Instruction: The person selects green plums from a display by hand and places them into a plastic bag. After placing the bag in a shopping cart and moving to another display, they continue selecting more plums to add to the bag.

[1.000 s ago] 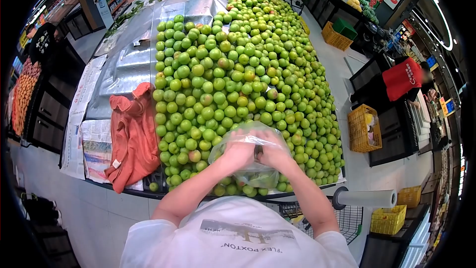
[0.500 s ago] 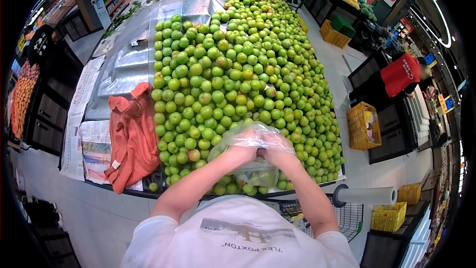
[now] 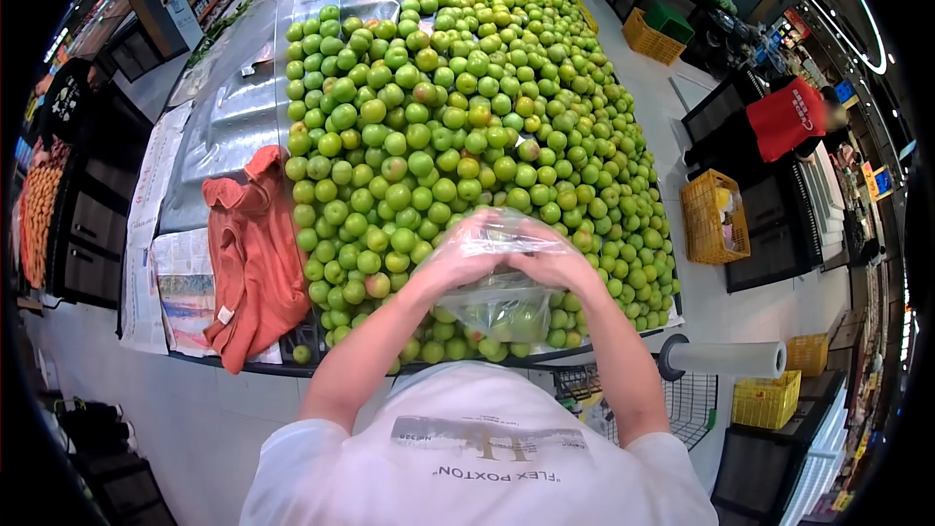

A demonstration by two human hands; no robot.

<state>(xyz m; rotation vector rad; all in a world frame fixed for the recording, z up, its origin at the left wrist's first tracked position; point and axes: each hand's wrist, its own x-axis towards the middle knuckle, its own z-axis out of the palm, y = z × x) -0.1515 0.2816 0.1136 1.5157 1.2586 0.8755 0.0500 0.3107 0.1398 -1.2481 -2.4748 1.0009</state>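
Observation:
A clear plastic bag (image 3: 499, 310) hangs over the near edge of a large heap of green plums (image 3: 419, 136). My left hand (image 3: 467, 255) grips the bag's upper part from the left, its fingers partly covered by the film. On the other side my right hand (image 3: 553, 261) holds the bag too, fingers curled inward toward the left hand. Plastic stretches across both hands, and the bag's lower part droops toward my shirt. Green shows through the film.
An orange-red cloth (image 3: 255, 263) lies left of the plums, beside grey sheeting (image 3: 239, 117) and newspapers (image 3: 185, 273). A roll of plastic bags (image 3: 730, 358) juts out at the right above a shopping cart (image 3: 690, 407). A person in red (image 3: 784, 122) stands by a yellow crate (image 3: 714, 219).
My hands have moved farther apart and slightly forward, spreading the top of the plastic bag wider. The view has tilted a little, so the plum heap sits higher.

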